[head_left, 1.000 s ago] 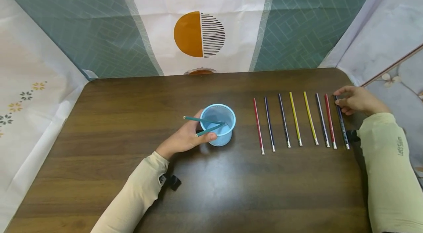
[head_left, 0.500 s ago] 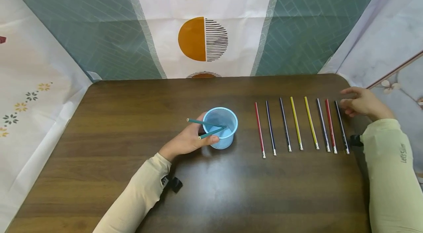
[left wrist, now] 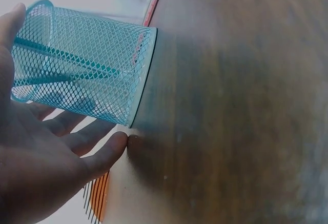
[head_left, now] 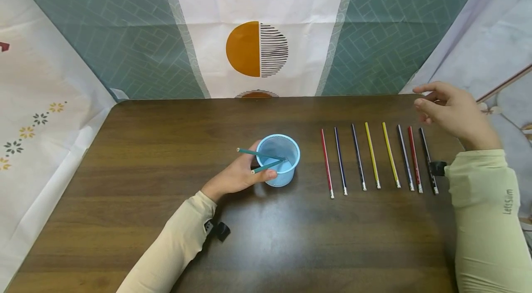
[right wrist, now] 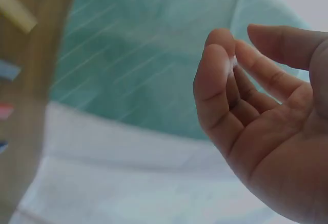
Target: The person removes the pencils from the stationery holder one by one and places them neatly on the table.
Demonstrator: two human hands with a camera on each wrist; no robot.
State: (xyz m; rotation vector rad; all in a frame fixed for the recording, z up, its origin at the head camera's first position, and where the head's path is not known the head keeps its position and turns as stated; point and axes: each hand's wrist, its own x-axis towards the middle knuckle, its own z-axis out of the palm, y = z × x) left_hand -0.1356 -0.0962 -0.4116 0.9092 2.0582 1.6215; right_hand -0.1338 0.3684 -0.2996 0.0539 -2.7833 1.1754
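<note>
My left hand (head_left: 234, 175) holds a light blue mesh pencil cup (head_left: 284, 175) by its side, thumb and fingers around it, as the left wrist view also shows. Two green pencils (left wrist: 66, 56) lean inside the cup, their ends over the rim toward the hand. My right hand (head_left: 459, 110) is raised above the table's far right corner, fingers loosely bent with nothing between them. Below and left of it lies a row of pencils: a red pencil (head_left: 327, 163) at the left end, yellow pencils (head_left: 372, 156) midway, and a black pencil (head_left: 428, 159) at the right end.
The brown wooden table (head_left: 124, 182) carries the cup and the row. A patterned green and white curtain (head_left: 374, 29) hangs behind its far edge, and white cloths (head_left: 50, 85) hang on both sides.
My right hand has let go of the black pencil at the row's right end and lifted up, away from the table. The left hand still holds the cup.
</note>
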